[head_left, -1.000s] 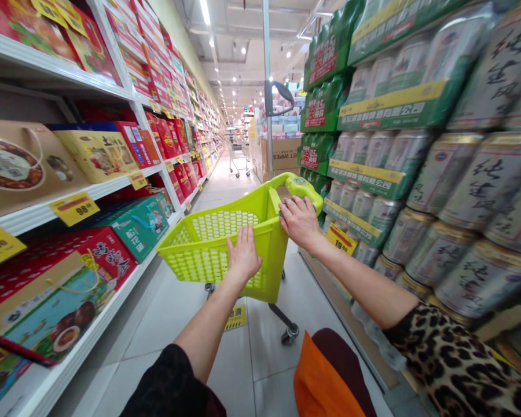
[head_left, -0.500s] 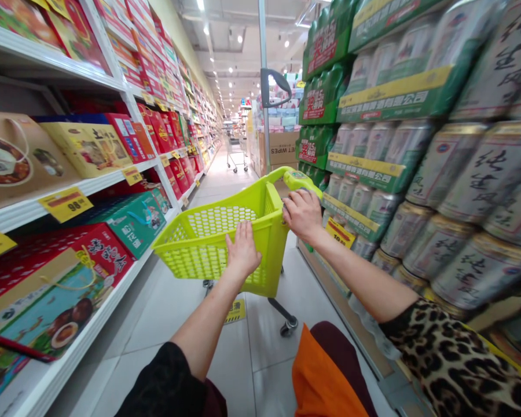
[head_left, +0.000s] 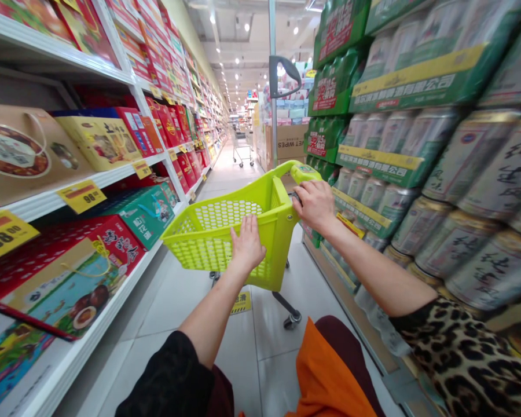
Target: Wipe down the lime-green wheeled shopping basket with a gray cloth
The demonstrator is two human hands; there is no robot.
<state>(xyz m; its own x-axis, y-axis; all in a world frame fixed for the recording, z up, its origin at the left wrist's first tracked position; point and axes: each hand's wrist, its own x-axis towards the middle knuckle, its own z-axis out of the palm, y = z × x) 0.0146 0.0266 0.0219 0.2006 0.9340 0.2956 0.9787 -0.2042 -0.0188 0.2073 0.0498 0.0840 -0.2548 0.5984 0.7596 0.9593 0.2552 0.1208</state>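
Note:
A lime-green plastic shopping cart (head_left: pixel 269 263) stands sideways across the aisle in front of me. My right hand (head_left: pixel 316 204) is closed around the handle end of the cart, near its upper right corner. Against the near side wall of the basket lies my left hand (head_left: pixel 248 246), its fingers stretched upward toward the rim. Perforated walls show on the basket, and the part of its inside I can see holds no goods. Below it, a caster wheel (head_left: pixel 292 319) rests on the tiles.
Shelves of gift boxes (head_left: pixel 132 223) with yellow price tags (head_left: pixel 81 197) line the left. Stacked beer cans (head_left: pixel 451 249) and green packs (head_left: pixel 330 87) rise close on the right. A grey pole (head_left: pixel 273 133) stands beyond the cart; another cart (head_left: pixel 243 145) is farther down the aisle.
The view has turned slightly left, so the cart, shelves and cans sit farther right in the picture. Both hands keep their same places on the cart.

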